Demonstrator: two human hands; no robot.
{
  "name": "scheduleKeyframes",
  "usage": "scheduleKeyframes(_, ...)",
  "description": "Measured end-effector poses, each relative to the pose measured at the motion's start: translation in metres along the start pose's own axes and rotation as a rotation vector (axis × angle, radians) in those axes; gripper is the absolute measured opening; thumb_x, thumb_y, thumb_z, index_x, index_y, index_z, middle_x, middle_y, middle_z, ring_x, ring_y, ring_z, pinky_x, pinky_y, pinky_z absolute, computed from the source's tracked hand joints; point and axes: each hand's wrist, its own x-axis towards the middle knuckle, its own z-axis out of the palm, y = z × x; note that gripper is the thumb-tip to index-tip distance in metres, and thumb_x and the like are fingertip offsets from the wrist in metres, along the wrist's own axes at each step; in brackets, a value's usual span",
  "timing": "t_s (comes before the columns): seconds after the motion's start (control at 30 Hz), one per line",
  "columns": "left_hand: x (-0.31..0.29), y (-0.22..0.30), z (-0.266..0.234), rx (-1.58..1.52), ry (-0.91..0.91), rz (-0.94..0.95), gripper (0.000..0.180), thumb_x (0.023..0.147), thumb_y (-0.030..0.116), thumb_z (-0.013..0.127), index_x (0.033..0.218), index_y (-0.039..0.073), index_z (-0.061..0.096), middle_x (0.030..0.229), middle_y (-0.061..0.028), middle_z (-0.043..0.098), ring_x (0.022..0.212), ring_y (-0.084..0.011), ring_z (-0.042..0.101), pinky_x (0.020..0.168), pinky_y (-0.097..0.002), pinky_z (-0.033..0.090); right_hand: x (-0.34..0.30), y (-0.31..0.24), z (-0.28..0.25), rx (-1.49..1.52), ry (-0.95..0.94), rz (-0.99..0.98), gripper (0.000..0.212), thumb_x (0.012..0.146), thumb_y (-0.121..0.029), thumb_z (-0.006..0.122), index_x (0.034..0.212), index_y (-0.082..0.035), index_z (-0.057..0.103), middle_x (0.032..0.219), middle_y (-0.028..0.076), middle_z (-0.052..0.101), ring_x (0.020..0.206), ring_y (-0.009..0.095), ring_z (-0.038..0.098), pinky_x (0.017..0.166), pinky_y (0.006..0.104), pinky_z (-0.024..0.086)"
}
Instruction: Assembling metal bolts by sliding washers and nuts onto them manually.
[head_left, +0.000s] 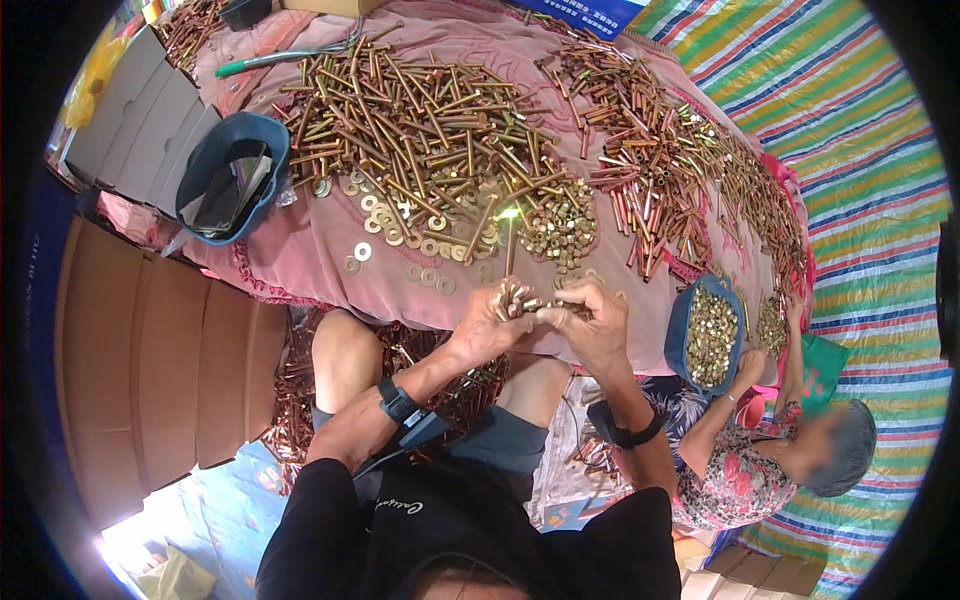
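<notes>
Over the near edge of the pink cloth my two hands meet. My left hand is closed round a small bunch of brass-coloured bolts; one long shank points away from me. Fingers of my right hand pinch at a metal end beside that bunch, but the fingers hide whether it is a nut or a bolt. Just beyond lie a pile of nuts, loose flat washers and a large heap of long bolts.
A blue bin with dark contents stands at the left, near cardboard boxes. At the right are a second bolt heap, a blue tub of nuts and a seated co-worker reaching to the cloth. More bolts lie below my knees.
</notes>
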Motion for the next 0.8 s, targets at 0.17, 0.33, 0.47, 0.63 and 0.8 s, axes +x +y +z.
scheduleKeyframes(0.17, 0.001, -0.007, -0.004, 0.120, -0.002, 0.077, 0.016, 0.089, -0.006, 0.072, 0.093, 0.003, 0.059, 0.083, 0.0043, 0.058, 0.077, -0.0038, 0.052, 0.066, -0.0238, 0.046, -0.006, 0.002, 0.006, 0.202, -0.012, 0.365, 0.036, 0.081, -0.025, 0.087, 0.100, 0.001, 0.070, 0.088, 0.009, 0.068, 0.078, 0.018, 0.066, 0.068, 0.0281, 0.053)
scheduleKeyframes(0.33, 0.003, -0.011, -0.006, 0.202, -0.009, 0.196, 0.015, 0.089, -0.005, 0.072, 0.094, 0.003, 0.061, 0.084, 0.0035, 0.057, 0.078, -0.0045, 0.053, 0.067, -0.0241, 0.047, -0.009, 0.013, 0.005, 0.052, 0.059, -0.100, 0.033, 0.080, -0.019, 0.088, 0.096, 0.000, 0.068, 0.091, 0.008, 0.067, 0.082, 0.015, 0.066, 0.071, 0.0271, 0.055)
scheduleKeyframes(0.47, 0.003, -0.011, -0.007, 0.215, -0.014, 0.201, 0.015, 0.088, -0.004, 0.073, 0.097, 0.002, 0.064, 0.086, 0.0022, 0.057, 0.079, -0.0058, 0.054, 0.069, -0.0254, 0.048, -0.007, -0.012, 0.014, 0.207, 0.167, 0.156, 0.030, 0.081, -0.017, 0.088, 0.095, 0.000, 0.067, 0.094, 0.009, 0.068, 0.084, 0.016, 0.066, 0.074, 0.0279, 0.055)
scheduleKeyframes(0.63, 0.004, -0.011, -0.006, 0.229, -0.027, 0.159, 0.012, 0.088, -0.003, 0.074, 0.096, 0.000, 0.066, 0.087, 0.0001, 0.058, 0.080, -0.0077, 0.056, 0.070, -0.0268, 0.049, -0.010, 0.009, 0.011, 0.111, 0.176, -0.109, 0.027, 0.087, -0.017, 0.083, 0.101, 0.001, 0.068, 0.100, 0.010, 0.070, 0.086, 0.015, 0.067, 0.077, 0.0288, 0.054)
scheduleKeyframes(0.8, 0.002, -0.011, -0.013, 0.425, 0.002, 0.378, 0.018, 0.086, -0.001, 0.077, 0.101, -0.002, 0.066, 0.095, -0.0048, 0.067, 0.087, -0.0123, 0.064, 0.077, -0.0289, 0.055, -0.009, -0.009, 0.012, 0.151, 0.109, 0.053, 0.021, 0.092, -0.017, 0.077, 0.099, 0.002, 0.070, 0.094, 0.012, 0.074, 0.086, 0.018, 0.071, 0.075, 0.0322, 0.057)
